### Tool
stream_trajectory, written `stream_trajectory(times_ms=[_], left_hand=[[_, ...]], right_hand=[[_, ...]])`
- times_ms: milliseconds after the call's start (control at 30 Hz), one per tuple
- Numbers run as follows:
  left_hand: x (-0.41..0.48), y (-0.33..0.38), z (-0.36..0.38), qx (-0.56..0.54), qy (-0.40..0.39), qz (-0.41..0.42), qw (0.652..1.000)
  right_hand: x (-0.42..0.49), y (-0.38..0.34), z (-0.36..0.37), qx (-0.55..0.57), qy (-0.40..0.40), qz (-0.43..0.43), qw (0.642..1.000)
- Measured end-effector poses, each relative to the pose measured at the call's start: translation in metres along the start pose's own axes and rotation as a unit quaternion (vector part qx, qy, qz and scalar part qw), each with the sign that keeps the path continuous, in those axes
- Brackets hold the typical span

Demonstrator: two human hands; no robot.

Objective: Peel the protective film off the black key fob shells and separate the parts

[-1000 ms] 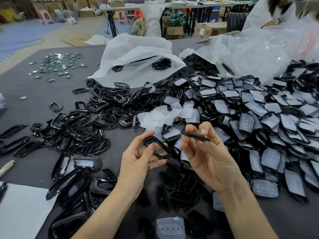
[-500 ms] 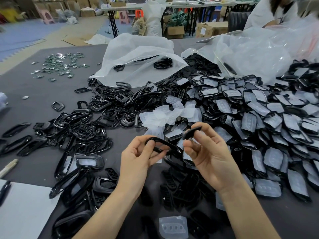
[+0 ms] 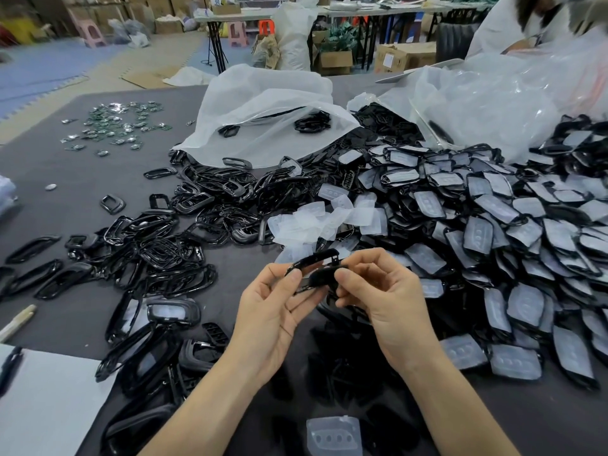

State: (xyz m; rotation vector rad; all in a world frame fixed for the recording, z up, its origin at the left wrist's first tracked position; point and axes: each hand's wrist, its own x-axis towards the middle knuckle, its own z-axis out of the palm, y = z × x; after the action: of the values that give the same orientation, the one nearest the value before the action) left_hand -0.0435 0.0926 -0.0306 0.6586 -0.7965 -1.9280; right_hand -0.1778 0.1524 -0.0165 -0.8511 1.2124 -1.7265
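While a black frame [image 3: 316, 258] is pinched between the thumb and curled fingers of the left hand [image 3: 273, 311], a second black piece [image 3: 320, 277] is gripped by the thumb and bent fingers of the right hand [image 3: 385, 297]. The two parts are held touching, above the grey table [image 3: 77, 315]. Film-covered shells [image 3: 493, 258] are heaped to the right, and bare black frames [image 3: 164, 251] are piled to the left. Peeled films [image 3: 316, 218] are gathered just beyond the hands. A white bag [image 3: 263, 103] is seen further back.
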Motion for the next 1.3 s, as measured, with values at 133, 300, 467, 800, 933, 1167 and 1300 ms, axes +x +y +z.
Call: stream_trajectory(times_ms=[133,300,467,800,933,1167,1300], left_hand=[[-0.001,-0.002,0.001,0.029,-0.006,0.014,0.999],[-0.001,-0.004,0.001,0.060,-0.012,0.033,0.998],[0.000,-0.005,-0.002,0.090,-0.027,0.033,0.995],[-0.001,-0.007,-0.007,0.166,-0.064,0.048,0.983],[-0.002,-0.006,-0.005,0.171,-0.070,0.044,0.982],[-0.003,-0.002,-0.005,0.259,-0.062,0.041,0.963],[-0.002,-0.001,-0.003,0.255,-0.071,0.010,0.964]], right_hand=[[0.000,0.001,0.001,-0.050,0.036,-0.024,0.998],[0.001,0.001,0.000,-0.134,0.047,-0.058,0.988],[0.000,0.005,-0.003,-0.232,0.065,-0.104,0.965],[0.005,0.004,-0.008,-0.219,0.023,-0.038,0.975],[0.006,0.001,-0.012,-0.120,-0.013,0.038,0.992],[0.004,0.000,-0.009,-0.217,-0.027,-0.011,0.976],[0.004,0.000,-0.008,-0.265,-0.031,-0.016,0.964]])
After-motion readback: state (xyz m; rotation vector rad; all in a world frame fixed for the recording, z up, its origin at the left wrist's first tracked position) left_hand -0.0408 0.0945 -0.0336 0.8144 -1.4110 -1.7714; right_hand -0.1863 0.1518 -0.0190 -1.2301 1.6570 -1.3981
